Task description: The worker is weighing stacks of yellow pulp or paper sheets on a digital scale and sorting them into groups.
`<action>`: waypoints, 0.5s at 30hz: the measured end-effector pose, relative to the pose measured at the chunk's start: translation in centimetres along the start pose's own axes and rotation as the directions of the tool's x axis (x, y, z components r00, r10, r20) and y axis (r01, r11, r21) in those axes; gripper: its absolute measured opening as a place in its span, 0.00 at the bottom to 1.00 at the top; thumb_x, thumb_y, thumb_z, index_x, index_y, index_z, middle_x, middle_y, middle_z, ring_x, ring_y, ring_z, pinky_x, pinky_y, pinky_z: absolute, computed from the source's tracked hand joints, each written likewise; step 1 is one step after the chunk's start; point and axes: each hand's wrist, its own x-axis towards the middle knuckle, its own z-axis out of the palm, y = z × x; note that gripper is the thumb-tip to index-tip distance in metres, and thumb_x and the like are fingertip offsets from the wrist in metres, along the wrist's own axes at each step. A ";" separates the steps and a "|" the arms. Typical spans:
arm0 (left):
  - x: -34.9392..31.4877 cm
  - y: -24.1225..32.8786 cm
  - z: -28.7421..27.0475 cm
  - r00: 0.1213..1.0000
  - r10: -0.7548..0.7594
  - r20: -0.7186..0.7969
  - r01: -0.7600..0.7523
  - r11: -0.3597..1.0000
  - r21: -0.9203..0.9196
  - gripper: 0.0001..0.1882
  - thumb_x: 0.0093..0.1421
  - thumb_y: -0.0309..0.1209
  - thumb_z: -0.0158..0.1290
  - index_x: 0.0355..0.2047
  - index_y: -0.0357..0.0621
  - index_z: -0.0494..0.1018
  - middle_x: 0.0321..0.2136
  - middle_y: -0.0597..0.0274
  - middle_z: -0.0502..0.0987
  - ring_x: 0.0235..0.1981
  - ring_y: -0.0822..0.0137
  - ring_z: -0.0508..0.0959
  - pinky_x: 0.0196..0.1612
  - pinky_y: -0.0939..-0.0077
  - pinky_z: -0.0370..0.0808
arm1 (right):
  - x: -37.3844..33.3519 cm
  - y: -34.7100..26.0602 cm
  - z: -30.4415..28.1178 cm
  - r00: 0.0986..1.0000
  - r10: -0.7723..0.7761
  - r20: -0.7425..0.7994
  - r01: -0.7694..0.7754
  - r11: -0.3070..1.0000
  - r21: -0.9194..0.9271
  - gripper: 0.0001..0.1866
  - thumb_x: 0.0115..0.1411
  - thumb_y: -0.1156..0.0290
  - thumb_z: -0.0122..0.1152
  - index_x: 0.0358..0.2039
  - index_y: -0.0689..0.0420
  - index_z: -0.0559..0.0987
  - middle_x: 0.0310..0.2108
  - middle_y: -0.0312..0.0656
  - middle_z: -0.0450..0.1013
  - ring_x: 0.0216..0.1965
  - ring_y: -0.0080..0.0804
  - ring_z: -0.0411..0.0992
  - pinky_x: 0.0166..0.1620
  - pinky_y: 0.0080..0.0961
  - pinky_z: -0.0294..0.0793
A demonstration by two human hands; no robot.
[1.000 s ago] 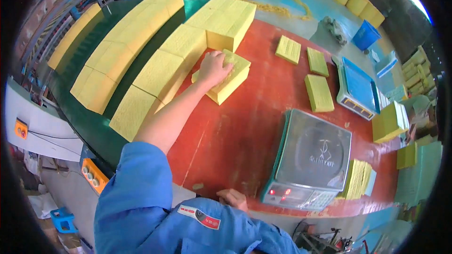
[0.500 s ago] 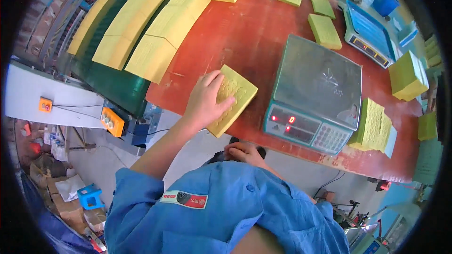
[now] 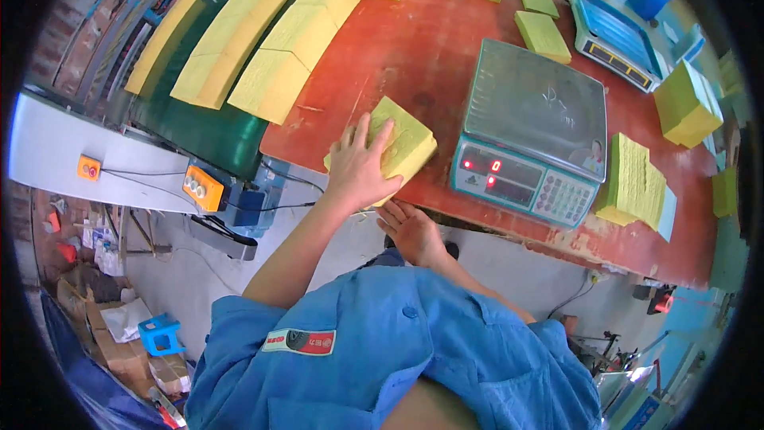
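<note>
Rows of yellow blocks (image 3: pixel 274 84) stand farthest to your left, some of them along the green belt (image 3: pixel 199 129), with the nearest row reaching the side of the red surface (image 3: pixel 374 60). To the right of them your left hand (image 3: pixel 358 169) lies over a single yellow block (image 3: pixel 412 143), and it is clearly the nearer hand, since it is in contact. The block lies just beyond your palm and to its right, at the near edge of the surface. Its long axis seems to slant from far right to near left, though your fingers cover much of the top. Your forearm comes up from the lower left; the fingers are spread across the upper face and the thumb points right, along the near side. You have a wide hold on the block, but I cannot tell whether it is gripped or only pressed, or whether it rests or is lifted. Next, your right hand (image 3: pixel 414 235) sits low before your body, palm partly upturned, fingers loosely unfolded and seemingly holding nothing; its fingertips are close to the block's near corner, contact unclear. Farther right stands the scale (image 3: pixel 535 103), apart from the block, then an uneven yellow stack (image 3: pixel 629 181).
</note>
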 end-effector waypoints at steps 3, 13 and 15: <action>-2.0 -1.1 -0.7 0.996 0.091 0.009 -0.091 0.995 -0.047 0.51 0.42 0.47 0.64 0.66 0.54 0.55 0.65 0.39 0.52 0.62 0.38 0.59 0.58 0.42 0.61 | 0.0 0.5 -0.3 0.999 0.042 -0.008 -0.042 0.999 -0.024 0.27 0.65 0.62 0.45 0.61 0.61 0.62 0.61 0.49 0.62 0.62 0.46 0.60 0.65 0.42 0.55; -3.6 -10.4 0.4 0.956 0.188 -0.226 -0.292 0.505 -0.812 0.54 0.46 0.42 0.63 0.67 0.35 0.46 0.67 0.39 0.47 0.69 0.42 0.49 0.68 0.54 0.49 | -0.2 -4.0 10.4 0.964 -0.232 0.131 0.249 0.607 -0.755 0.36 0.51 0.84 0.49 0.64 0.61 0.60 0.54 0.45 0.68 0.59 0.34 0.63 0.60 0.30 0.62; -3.1 -10.0 0.9 0.954 0.165 -0.249 -0.295 0.397 -0.869 0.55 0.46 0.41 0.63 0.68 0.34 0.45 0.68 0.39 0.44 0.70 0.44 0.46 0.69 0.55 0.46 | 0.3 -5.6 12.4 0.907 -0.343 0.243 0.385 0.447 -0.807 0.36 0.49 0.87 0.46 0.63 0.62 0.61 0.54 0.44 0.67 0.59 0.32 0.64 0.59 0.28 0.64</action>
